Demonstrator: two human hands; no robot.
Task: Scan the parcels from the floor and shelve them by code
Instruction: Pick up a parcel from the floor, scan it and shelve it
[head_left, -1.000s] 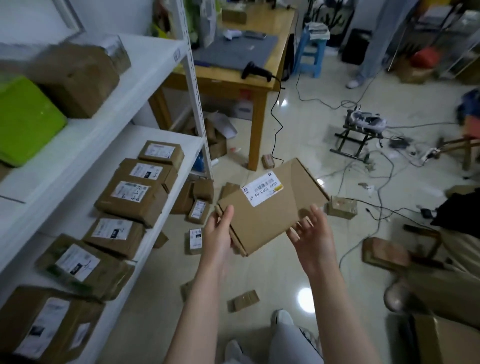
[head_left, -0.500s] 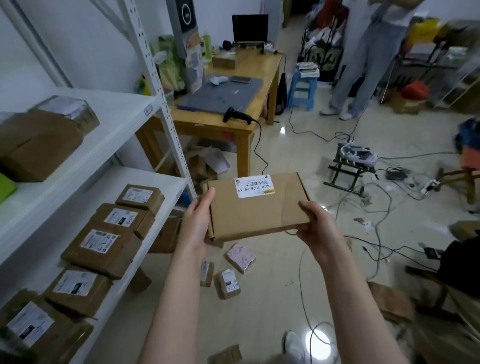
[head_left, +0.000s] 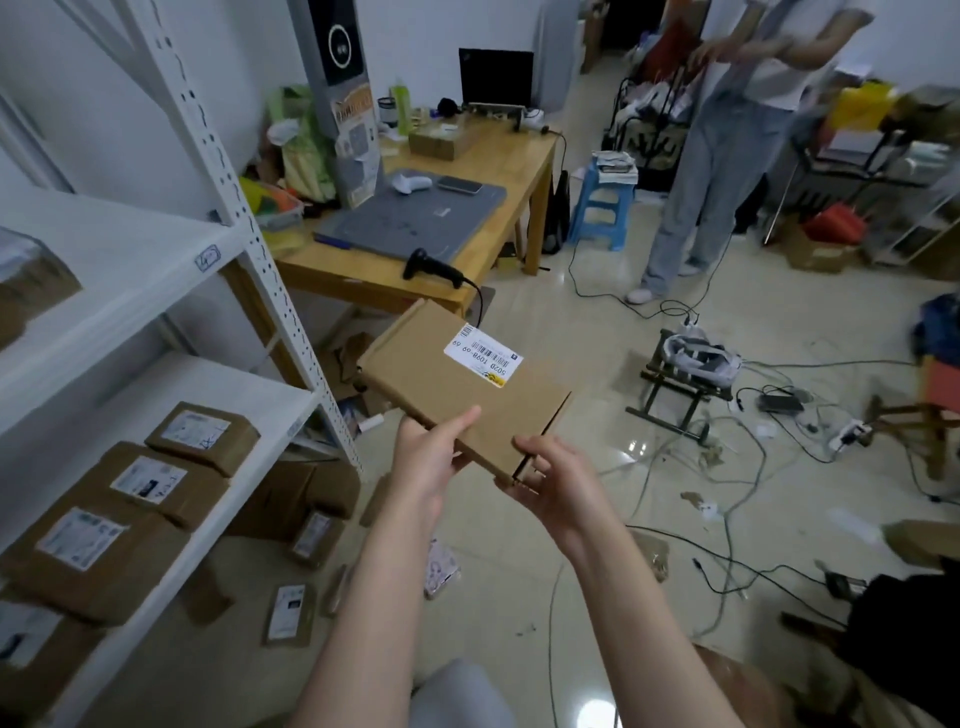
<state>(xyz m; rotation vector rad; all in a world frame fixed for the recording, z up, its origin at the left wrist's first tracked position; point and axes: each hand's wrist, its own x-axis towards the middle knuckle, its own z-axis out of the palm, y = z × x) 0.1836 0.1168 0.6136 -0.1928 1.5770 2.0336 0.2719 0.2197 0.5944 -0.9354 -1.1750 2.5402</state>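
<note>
While the flat brown cardboard parcel (head_left: 447, 395) hung tilted above the floor, your left hand (head_left: 431, 460) pinched its near edge and your right hand (head_left: 553, 483) gripped its near corner, white barcode label (head_left: 483, 355) facing up.

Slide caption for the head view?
Left hand and right hand grip a labelled parcel near the shelf, scanner on table.

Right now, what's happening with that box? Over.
Left grip and right grip hold the parcel by its near edge. Label up. Scanner lies on table ahead. Cables across floor.
</note>
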